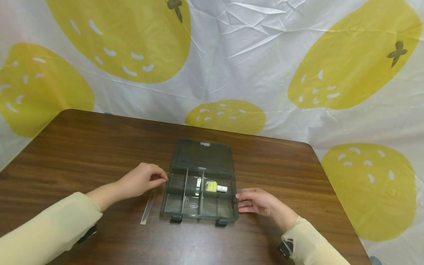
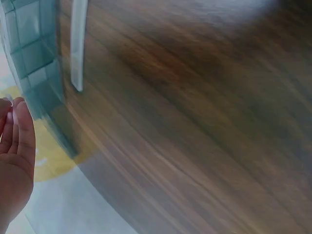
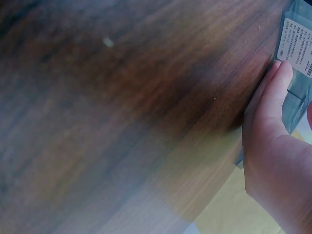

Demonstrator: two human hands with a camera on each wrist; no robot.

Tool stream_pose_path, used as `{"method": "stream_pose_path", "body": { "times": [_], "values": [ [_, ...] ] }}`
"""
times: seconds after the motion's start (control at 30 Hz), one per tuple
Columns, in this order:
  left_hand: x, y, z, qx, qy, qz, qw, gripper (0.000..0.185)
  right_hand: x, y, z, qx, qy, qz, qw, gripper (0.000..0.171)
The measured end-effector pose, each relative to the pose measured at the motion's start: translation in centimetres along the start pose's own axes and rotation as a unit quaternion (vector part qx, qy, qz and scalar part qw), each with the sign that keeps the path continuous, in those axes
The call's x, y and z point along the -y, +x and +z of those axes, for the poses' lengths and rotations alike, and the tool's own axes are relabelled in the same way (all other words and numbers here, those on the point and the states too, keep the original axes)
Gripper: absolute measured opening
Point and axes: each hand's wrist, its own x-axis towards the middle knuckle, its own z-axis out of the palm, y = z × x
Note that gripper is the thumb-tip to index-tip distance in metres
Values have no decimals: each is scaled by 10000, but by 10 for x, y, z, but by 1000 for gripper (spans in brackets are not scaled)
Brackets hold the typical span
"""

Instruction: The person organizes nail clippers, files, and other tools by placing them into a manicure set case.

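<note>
A dark translucent compartment box [image 1: 193, 216] lies on the table with its lid [image 1: 202, 154] folded back. In one compartment sits a yellow nail polish bottle [image 1: 212, 186] with a white cap; beside it, a metal nail clipper [image 1: 198, 186]. My left hand [image 1: 140, 179] is at the box's left wall, thumb and index tips together. A small pale bit shows at those fingertips [image 2: 20, 103] in the left wrist view, and I cannot tell whether it is something held. Against the right wall, my right hand [image 1: 260, 201] rests with its fingers nearly straight, touching the box.
A narrow clear strip [image 1: 148, 208] lies on the brown wooden table [image 1: 116, 147], left of the box. Two latches [image 1: 176, 218] stick out at the box's front edge. A white cloth with yellow fruit prints [image 1: 212, 73] hangs behind the table.
</note>
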Motion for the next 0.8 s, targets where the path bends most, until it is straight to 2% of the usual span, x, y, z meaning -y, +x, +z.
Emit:
{"method": "stream_pose_path", "body": {
  "times": [0.2,0.47,0.67,0.8],
  "values": [
    [-13,15,7,252,-6,202,9995,6,0,1,0,73,28,8,10000,8],
    [-28,30,20,381,-1,565,9977,6,0,0,2,26,31,-5,10000,15],
    [-35,35,30,539,-153,585,9967,6,0,0,1,69,35,1,10000,7],
    [-40,37,33,648,-209,590,9959,7,0,1,1,28,57,-2,10000,14]
  ]
}}
